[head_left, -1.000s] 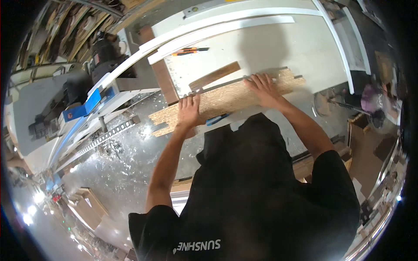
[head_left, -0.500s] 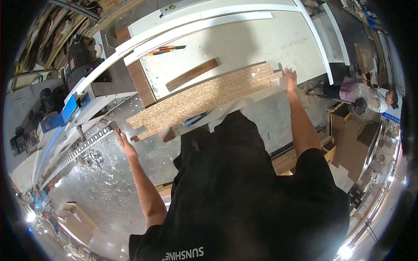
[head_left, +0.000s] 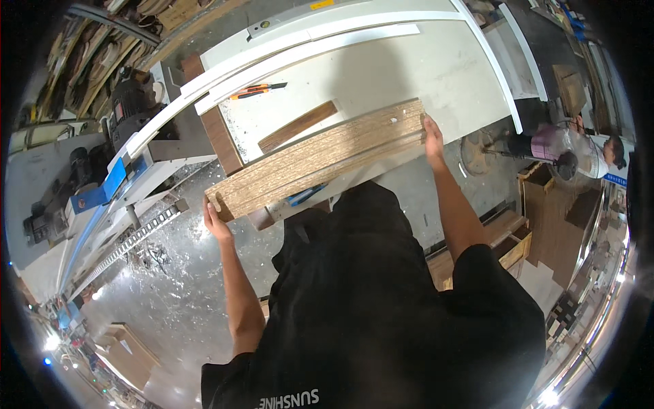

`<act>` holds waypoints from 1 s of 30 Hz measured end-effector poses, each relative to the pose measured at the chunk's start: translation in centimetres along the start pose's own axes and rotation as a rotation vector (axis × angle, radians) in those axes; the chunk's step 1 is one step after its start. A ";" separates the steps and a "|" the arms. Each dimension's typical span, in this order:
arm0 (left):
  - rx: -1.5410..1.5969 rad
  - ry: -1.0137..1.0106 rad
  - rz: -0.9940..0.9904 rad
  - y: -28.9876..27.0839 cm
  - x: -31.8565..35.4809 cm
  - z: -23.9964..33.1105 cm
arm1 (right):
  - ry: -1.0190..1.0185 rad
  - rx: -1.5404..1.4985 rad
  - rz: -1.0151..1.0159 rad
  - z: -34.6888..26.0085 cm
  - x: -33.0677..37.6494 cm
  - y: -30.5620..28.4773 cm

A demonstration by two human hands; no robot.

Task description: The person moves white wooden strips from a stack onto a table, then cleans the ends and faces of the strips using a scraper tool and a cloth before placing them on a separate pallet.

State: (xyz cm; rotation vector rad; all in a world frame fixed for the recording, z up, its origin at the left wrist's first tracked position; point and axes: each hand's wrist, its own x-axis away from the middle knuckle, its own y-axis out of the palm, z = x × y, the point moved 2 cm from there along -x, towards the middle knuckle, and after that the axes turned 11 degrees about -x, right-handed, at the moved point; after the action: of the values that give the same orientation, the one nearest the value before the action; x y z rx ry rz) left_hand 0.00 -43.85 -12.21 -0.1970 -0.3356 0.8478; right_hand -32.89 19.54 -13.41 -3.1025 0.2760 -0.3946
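Note:
A bundle of long chipboard strips (head_left: 327, 150), edges facing up, lies slantwise at the near edge of the pale table (head_left: 443, 65). My left hand (head_left: 218, 222) is pressed against its left end, the fingers lying along the end faces. At the opposite end my right hand (head_left: 433, 138) grips the strips in the same way, so the bundle sits between both palms. Just beyond it lies a single dark brown wood strip (head_left: 298, 126). A blue-and-black tool (head_left: 306, 195) of unclear kind shows by the bundle's near side.
Orange-and-black utility knives (head_left: 259, 90) lie farther back on the table, near long white edge strips (head_left: 320, 51). A spirit level (head_left: 264, 26) rests at the far edge. Left stands a machine with a blue panel (head_left: 99, 187). A co-worker (head_left: 579, 150) and a fan (head_left: 480, 150) are at right.
Both hands have moved inward onto the ends of the bundle, from standing apart with fingers spread. The uneven strip ends are now nearly flush.

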 end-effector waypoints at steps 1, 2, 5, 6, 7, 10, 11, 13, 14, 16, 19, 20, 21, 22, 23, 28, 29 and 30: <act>-0.036 -0.002 -0.035 0.0 -0.1 0.4 | -0.024 0.015 -0.040 0.3 0.0 -0.2; -0.075 -0.003 -0.069 0.2 -0.3 0.8 | -0.023 0.007 -0.040 0.3 -0.3 -0.9; -0.915 0.325 0.164 0.6 -0.5 2.8 | -0.119 0.228 -0.116 -1.1 -1.5 -2.1; -0.909 0.389 0.246 1.9 0.2 4.3 | -0.110 0.208 -0.137 -1.6 -1.7 -1.4; -0.894 0.384 0.171 3.0 0.4 5.8 | -0.013 0.032 -0.137 -1.9 -1.8 -0.6; -0.927 0.534 -0.203 13.2 -0.5 11.3 | 0.038 -0.131 -0.159 -0.2 -3.8 -2.7; -0.981 0.562 -0.266 17.6 -0.9 12.7 | -0.026 0.001 -0.212 1.0 -4.5 -4.3; -1.095 0.596 -0.259 19.2 -2.0 12.9 | 0.084 -0.009 -0.302 1.1 -3.1 0.9; -1.077 0.624 -0.261 20.8 -2.7 13.5 | 0.060 -0.012 -0.282 1.8 -3.6 -0.5; -1.298 0.615 -0.544 28.4 -4.4 13.8 | -0.096 0.320 -0.323 5.0 -5.3 -7.9; -1.429 0.534 -0.620 26.1 -5.1 14.1 | 0.008 0.019 -0.331 1.4 -3.1 -1.8; -1.498 0.543 -0.656 25.4 -5.1 14.3 | 0.005 0.014 -0.349 -0.2 -2.7 -1.1; -1.497 0.519 -0.680 25.3 -4.6 15.1 | 0.031 0.049 -0.334 -1.3 -2.7 -0.7; -1.504 0.509 -0.658 24.4 -4.9 15.0 | 0.052 0.078 -0.325 -2.2 -3.0 0.0; -1.398 0.619 -0.595 24.7 -5.6 15.0 | 0.047 0.073 -0.310 -1.2 -3.7 -1.4; -0.970 0.464 -0.355 18.9 -6.0 14.5 | -0.005 0.078 -0.457 0.6 -4.4 -3.6; -0.837 0.250 -0.347 15.9 -5.8 13.5 | -0.082 0.023 -0.492 0.2 -4.1 -2.8; -0.807 0.235 -0.241 12.5 -5.2 12.9 | -0.083 0.009 -0.515 0.0 -3.6 -1.8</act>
State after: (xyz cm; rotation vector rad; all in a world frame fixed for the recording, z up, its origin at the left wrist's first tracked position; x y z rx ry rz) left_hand -16.62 -39.23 -5.03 -0.9790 -0.4563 0.4060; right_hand -36.02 21.97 -14.27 -3.1316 -0.5341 -0.2605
